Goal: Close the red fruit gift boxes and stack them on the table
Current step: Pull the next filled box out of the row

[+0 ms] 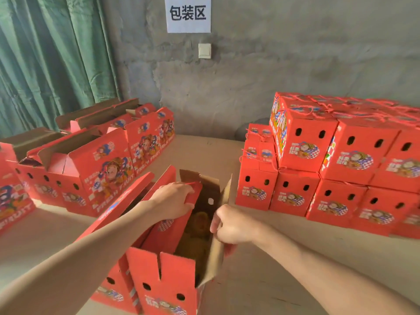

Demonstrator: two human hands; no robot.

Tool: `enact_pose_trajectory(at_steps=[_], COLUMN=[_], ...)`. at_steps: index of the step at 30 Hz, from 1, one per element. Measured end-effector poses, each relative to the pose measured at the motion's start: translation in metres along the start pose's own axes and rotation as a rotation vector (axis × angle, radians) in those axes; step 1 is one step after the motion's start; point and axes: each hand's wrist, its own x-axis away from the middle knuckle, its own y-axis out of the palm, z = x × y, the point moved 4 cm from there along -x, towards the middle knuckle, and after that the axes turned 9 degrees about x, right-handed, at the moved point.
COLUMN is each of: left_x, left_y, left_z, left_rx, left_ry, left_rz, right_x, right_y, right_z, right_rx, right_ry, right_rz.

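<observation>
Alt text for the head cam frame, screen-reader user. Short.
Two bare hands work on an open red fruit gift box on a table: the left hand grips a red top flap, the right hand pinches the brown-lined side flap. Closed boxes are stacked at right, open boxes stand at left, a paper sign hangs on the grey wall.
</observation>
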Motion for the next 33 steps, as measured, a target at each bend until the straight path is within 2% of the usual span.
enact_pose_trajectory(at_steps=[5, 10, 13, 16, 18, 21, 23, 25, 30, 33], left_x=[-0.012, -0.02, -0.025, -0.035, -0.038, -0.04, -0.042, -0.046, -0.046, -0.039], left_y=[-0.003, -0.001, 0.008, 0.02, 0.028, 0.039, 0.045, 0.047, 0.041, 0.041], left_z=[0.009, 0.026, 0.029, 0.023, 0.02, 0.015, 0.008, 0.001, 0.0, 0.01], left_rx=[-0.041, 0.023, 0.109, 0.282, 0.439, 0.568, 0.575, 0.535, 0.518, 0.518], left_ry=[0.048, 0.164, 0.159, 0.069, -0.003, -0.078, -0.111, -0.094, -0.088, -0.08], left_rz=[0.095, 0.227, 0.197, 0.115, 0.086, 0.073, 0.065, 0.075, 0.137, 0.117], right_x=[0.003, -0.003, -0.005, -0.006, -0.008, -0.012, -0.008, -0.004, 0.013, 0.021], right_y=[-0.029, -0.065, -0.073, -0.067, -0.043, 0.01, 0.024, 0.019, -0.008, -0.015], right_z=[0.054, 0.104, 0.122, 0.112, 0.099, 0.092, 0.09, 0.091, 0.087, 0.086], right_rx=[0.135, 0.328, 0.245, 0.396, 0.364, 0.329, 0.205, 0.09, 0.181, 0.179], right_ry=[0.082, 0.258, 0.385, 0.347, 0.288, 0.31, 0.33, 0.312, 0.278, 0.222], right_rz=[0.088, 0.255, 0.4, 0.544, 0.487, 0.101, 0.003, 0.052, 0.177, 0.171])
